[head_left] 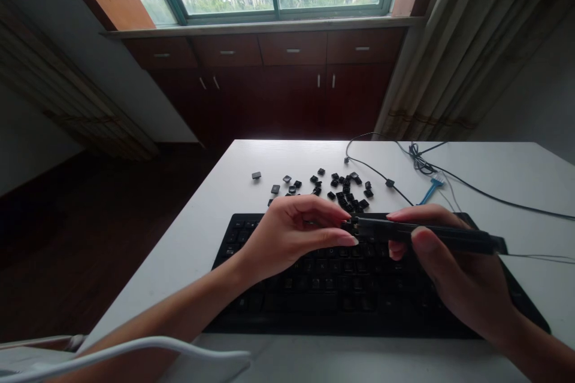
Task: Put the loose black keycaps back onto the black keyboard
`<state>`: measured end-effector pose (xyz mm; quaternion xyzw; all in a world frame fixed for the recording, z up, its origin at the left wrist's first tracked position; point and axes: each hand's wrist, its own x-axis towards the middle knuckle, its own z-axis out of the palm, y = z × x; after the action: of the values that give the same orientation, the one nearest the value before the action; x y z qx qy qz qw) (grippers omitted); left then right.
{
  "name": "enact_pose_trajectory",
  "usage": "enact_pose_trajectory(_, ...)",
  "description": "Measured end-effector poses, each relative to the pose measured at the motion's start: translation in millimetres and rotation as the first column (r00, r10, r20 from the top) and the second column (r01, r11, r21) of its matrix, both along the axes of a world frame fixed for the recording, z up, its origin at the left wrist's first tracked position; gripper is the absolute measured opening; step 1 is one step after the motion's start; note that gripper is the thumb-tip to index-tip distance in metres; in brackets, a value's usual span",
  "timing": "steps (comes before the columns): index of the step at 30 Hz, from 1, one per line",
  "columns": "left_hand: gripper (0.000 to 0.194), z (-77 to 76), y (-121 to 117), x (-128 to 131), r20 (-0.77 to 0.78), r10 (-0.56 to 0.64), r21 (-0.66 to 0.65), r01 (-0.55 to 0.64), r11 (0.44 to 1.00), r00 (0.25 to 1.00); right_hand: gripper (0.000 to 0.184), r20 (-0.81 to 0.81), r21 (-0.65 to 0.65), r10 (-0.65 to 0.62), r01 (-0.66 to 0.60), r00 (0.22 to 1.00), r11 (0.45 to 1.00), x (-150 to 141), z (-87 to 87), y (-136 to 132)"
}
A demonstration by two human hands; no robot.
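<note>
A black keyboard [314,287] lies on the white table [516,179] in front of me. My right hand [453,269] is closed round a long black bar-shaped tool [431,234] held level above the keys. My left hand [291,233] pinches at the tool's left tip with thumb and fingers; what sits between them is too small to make out. Several loose black keycaps [341,187] lie scattered on the table just beyond the keyboard.
Black cables [422,163] and a blue connector [430,189] lie at the table's far right. A white chair edge [135,350] shows at the lower left. Dark wooden cabinets [278,84] stand under the window, and a curtain [458,48] hangs at right.
</note>
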<state>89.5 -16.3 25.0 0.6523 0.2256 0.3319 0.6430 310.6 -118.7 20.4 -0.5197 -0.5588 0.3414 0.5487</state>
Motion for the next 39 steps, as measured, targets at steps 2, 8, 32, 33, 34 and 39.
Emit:
enact_pose_trajectory(2, 0.026, 0.7, -2, 1, 0.022, 0.049, 0.118, -0.051, 0.992, 0.999, 0.019, -0.078, -0.024, 0.057, -0.059, 0.995, 0.998, -1, 0.2, 1)
enact_pose_trajectory(8, 0.023, 1.9, -3, 0, 0.002, 0.122, 0.177, -0.120, 0.977, 0.993, 0.025, -0.212, -0.070, 0.061, -0.077, 0.975, 0.995, -7, 1.6, 2)
enact_pose_trajectory(32, 0.027, -1.0, 9, -1, 0.106, -0.058, -0.479, 0.103, 0.872, 0.993, 0.023, -0.140, -0.033, 0.002, -0.006, 0.990, 0.999, 0, -5.6, 5)
enact_pose_trajectory(33, 0.027, -1.2, 8, 0, 0.093, -0.045, -0.441, 0.081, 0.894, 0.995, 0.023, -0.145, -0.036, 0.009, -0.014, 0.989, 0.999, 1, -6.0, 5)
enact_pose_trajectory(34, 0.026, -1.5, 7, 1, 0.082, -0.030, -0.394, 0.060, 0.917, 0.996, 0.023, -0.153, -0.038, 0.019, -0.025, 0.988, 0.999, 0, -6.0, 5)
enact_pose_trajectory(39, 0.024, -4.6, -1, 3, 0.108, 0.023, -0.122, -0.010, 0.992, 0.994, 0.023, -0.239, -0.051, 0.079, -0.093, 0.968, 0.994, -6, -5.2, 5)
